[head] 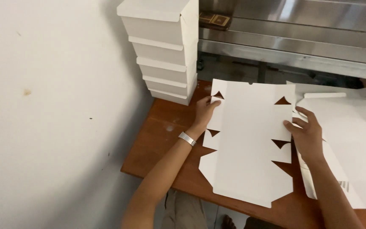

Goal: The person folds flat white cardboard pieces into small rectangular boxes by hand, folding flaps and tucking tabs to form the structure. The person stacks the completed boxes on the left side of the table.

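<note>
Brown table [166, 127] mid-frame: left hand [204, 111] and right hand [306, 133] pinch the flat box blank [250, 144] by its edges; uneven pressure could crease it.

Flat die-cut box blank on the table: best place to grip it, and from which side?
Grip the box blank by its long side flaps, one hand from each side. It lies flat on the table, and notches free those flaps. The left hand and right hand already sit there.

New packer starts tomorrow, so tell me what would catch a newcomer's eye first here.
A flat white die-cut box blank lies in the middle of the brown wooden table, with the left hand on its left edge and the right hand on its right edge. A stack of folded white boxes rises at the table's far left corner, against the wall.
</note>
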